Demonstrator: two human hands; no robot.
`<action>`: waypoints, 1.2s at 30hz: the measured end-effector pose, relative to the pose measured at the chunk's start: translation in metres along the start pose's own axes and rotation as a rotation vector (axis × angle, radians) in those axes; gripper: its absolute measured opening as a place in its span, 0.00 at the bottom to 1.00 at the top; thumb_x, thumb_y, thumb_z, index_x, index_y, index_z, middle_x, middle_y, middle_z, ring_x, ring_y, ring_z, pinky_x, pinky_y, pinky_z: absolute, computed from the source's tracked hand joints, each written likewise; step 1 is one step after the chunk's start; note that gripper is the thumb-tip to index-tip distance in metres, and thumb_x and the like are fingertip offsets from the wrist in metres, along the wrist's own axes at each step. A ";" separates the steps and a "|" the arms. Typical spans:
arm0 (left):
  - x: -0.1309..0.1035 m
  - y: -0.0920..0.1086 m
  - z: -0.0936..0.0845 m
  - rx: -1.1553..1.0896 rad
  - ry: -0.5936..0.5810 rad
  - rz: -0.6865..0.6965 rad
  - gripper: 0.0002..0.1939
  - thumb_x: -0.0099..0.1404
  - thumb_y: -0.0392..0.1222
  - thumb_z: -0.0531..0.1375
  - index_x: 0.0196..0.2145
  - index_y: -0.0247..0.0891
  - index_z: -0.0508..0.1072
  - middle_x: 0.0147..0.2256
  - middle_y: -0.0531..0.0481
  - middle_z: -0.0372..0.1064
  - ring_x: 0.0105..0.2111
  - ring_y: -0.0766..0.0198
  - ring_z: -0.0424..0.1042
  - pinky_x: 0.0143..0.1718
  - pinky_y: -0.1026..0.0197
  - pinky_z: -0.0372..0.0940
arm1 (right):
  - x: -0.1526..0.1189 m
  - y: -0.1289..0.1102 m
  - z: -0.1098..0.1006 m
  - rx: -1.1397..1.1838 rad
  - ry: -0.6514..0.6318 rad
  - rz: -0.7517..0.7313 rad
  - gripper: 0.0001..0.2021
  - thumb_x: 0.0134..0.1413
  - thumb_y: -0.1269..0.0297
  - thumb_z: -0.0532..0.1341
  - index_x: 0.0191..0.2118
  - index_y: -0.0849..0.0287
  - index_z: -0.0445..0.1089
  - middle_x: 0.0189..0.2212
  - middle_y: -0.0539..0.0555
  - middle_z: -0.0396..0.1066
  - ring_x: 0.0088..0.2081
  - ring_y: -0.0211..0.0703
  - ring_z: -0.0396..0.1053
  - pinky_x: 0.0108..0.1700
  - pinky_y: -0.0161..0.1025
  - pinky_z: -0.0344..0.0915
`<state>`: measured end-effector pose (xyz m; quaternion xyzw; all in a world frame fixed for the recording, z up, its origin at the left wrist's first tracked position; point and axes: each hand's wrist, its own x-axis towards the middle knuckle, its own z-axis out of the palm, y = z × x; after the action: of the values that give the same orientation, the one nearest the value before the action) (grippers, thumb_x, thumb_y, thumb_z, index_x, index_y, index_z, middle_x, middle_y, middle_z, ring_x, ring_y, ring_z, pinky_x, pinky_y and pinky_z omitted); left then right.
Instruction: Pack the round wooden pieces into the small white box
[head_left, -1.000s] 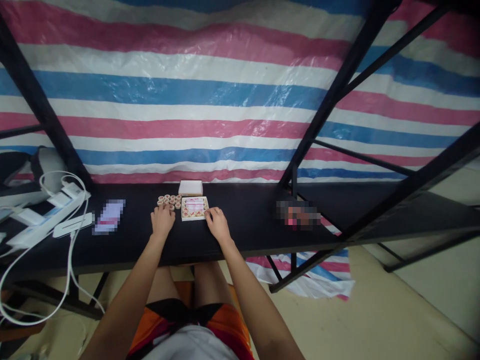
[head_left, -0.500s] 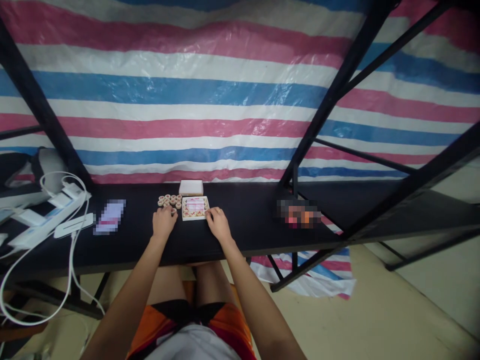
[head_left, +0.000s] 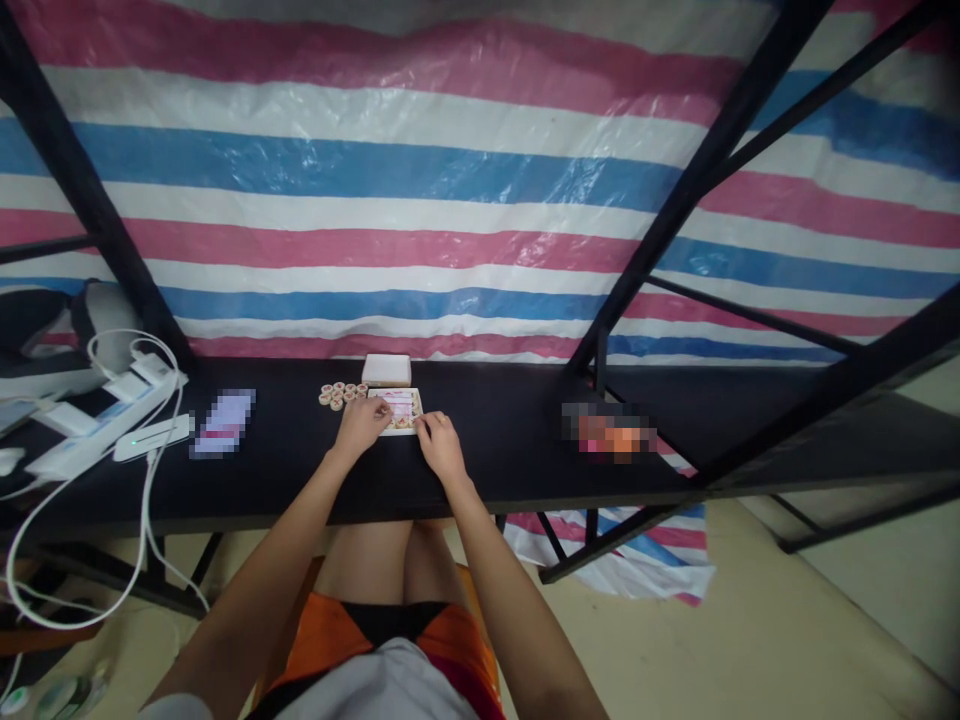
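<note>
A small white box (head_left: 406,431) stands on the black table, with round wooden pieces and a pink-and-white paper inside. My left hand (head_left: 363,424) reaches over the box's left side, its fingers pinched on a small round piece. At the right front corner, my right hand (head_left: 441,443) touches the box with its thumb and fingers drawn together. Several round wooden pieces (head_left: 337,393) lie in a group left of the box. Behind it is a white lid (head_left: 386,370).
On the left are a phone-like blurred item (head_left: 224,422), a white power strip (head_left: 105,420) and looping white cables (head_left: 144,510). A blurred orange and dark object (head_left: 611,433) lies to the right. Black metal posts (head_left: 675,215) frame a striped sheet (head_left: 390,170).
My left hand has moved right, from the loose pieces to over the box's left side. My right hand stays by the box's right edge. The view has shifted slightly.
</note>
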<state>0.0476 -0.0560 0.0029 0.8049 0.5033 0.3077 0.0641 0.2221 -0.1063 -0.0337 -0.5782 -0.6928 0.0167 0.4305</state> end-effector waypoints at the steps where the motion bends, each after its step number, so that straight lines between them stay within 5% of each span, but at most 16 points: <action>1: 0.002 0.001 0.001 0.064 -0.011 0.037 0.10 0.60 0.43 0.55 0.32 0.37 0.75 0.31 0.46 0.74 0.37 0.55 0.69 0.43 0.55 0.60 | 0.000 0.000 0.000 -0.003 -0.001 0.002 0.13 0.62 0.63 0.50 0.38 0.58 0.71 0.37 0.56 0.69 0.41 0.45 0.64 0.47 0.40 0.61; 8: 0.002 -0.011 0.000 0.167 -0.072 0.216 0.14 0.65 0.43 0.51 0.34 0.37 0.75 0.35 0.44 0.73 0.39 0.56 0.68 0.46 0.54 0.60 | 0.002 -0.001 -0.001 -0.019 -0.023 0.021 0.13 0.62 0.63 0.50 0.38 0.58 0.71 0.37 0.57 0.69 0.40 0.45 0.64 0.47 0.41 0.61; 19: -0.006 -0.010 -0.002 0.118 -0.028 0.292 0.17 0.67 0.45 0.49 0.36 0.36 0.76 0.39 0.44 0.73 0.42 0.56 0.68 0.49 0.53 0.59 | 0.001 0.001 0.001 0.021 -0.016 0.016 0.13 0.61 0.63 0.50 0.38 0.58 0.71 0.38 0.57 0.69 0.42 0.46 0.64 0.48 0.41 0.61; 22: -0.007 -0.019 -0.006 0.092 0.040 0.204 0.17 0.67 0.44 0.48 0.38 0.36 0.75 0.40 0.44 0.71 0.44 0.57 0.67 0.50 0.54 0.59 | 0.002 0.002 0.000 0.052 -0.011 0.040 0.13 0.61 0.63 0.49 0.38 0.58 0.71 0.37 0.57 0.69 0.41 0.45 0.64 0.48 0.41 0.61; 28: -0.013 -0.048 -0.010 0.229 0.096 -0.224 0.16 0.63 0.40 0.51 0.46 0.39 0.73 0.50 0.40 0.66 0.49 0.49 0.63 0.48 0.50 0.61 | 0.004 0.005 -0.004 0.180 0.031 0.130 0.13 0.59 0.62 0.50 0.34 0.58 0.71 0.34 0.55 0.69 0.38 0.42 0.67 0.44 0.37 0.62; 36: -0.016 -0.048 -0.010 0.294 0.057 -0.259 0.12 0.61 0.38 0.52 0.38 0.38 0.74 0.44 0.39 0.68 0.45 0.50 0.66 0.45 0.52 0.62 | 0.006 0.010 -0.005 0.297 0.055 0.218 0.14 0.57 0.59 0.50 0.33 0.58 0.71 0.30 0.53 0.72 0.33 0.41 0.68 0.40 0.37 0.63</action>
<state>0.0007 -0.0483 -0.0159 0.7250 0.6440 0.2425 -0.0293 0.2337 -0.1007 -0.0325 -0.5802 -0.6040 0.1494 0.5256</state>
